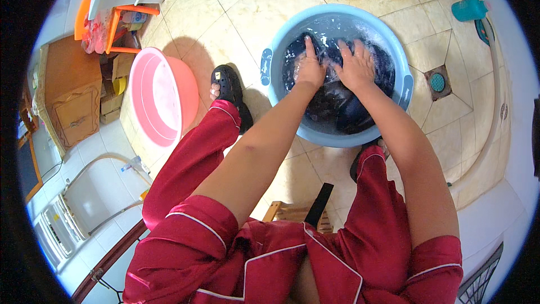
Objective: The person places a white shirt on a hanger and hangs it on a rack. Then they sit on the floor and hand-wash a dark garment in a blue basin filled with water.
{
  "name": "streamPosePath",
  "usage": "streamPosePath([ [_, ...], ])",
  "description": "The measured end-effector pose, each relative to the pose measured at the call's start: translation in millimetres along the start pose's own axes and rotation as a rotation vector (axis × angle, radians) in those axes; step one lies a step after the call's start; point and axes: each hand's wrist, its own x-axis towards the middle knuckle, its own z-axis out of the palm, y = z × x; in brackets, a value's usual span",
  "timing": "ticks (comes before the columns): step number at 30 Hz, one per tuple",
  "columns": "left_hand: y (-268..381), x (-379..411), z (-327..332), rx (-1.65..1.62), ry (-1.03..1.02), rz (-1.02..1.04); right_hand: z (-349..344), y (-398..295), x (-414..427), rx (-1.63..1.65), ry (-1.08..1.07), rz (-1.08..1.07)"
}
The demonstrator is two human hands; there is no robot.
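Observation:
A round blue plastic basin (339, 140) stands on the tiled floor between my feet, with water, some suds and dark fabric (337, 105) in it. My left hand (310, 65) is at the fabric in the left half of the basin, its index finger stretched forward and the other fingers partly hidden by water and cloth. Beside it, my right hand (357, 64) lies palm down on the wet fabric with its fingers spread. The two hands are close together, thumbs towards each other. Whether the left fingers pinch any cloth cannot be told.
A pink plastic basin (192, 88) leans on its side at the left, near my shoe. Behind it are a wooden cabinet (74, 93) and an orange stool (110, 29). At the right are a floor drain (437, 82), a teal bottle (469, 9) and a hose (494, 114).

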Motion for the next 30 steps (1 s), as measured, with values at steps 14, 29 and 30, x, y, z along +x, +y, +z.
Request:
streamPosePath([
  [14, -28, 38, 7, -1.976, -0.614, -0.201, -63, -99, -57, 0.71, 0.153, -0.338],
  [29, 1, -47, 1, -1.75, -0.206, -0.619, -49, -54, -18, 0.454, 0.022, -0.097],
  [30, 15, -58, -12, -1.856, -0.391, -0.587, -48, -34, -4, 0.328, -0.002, 0.029],
])
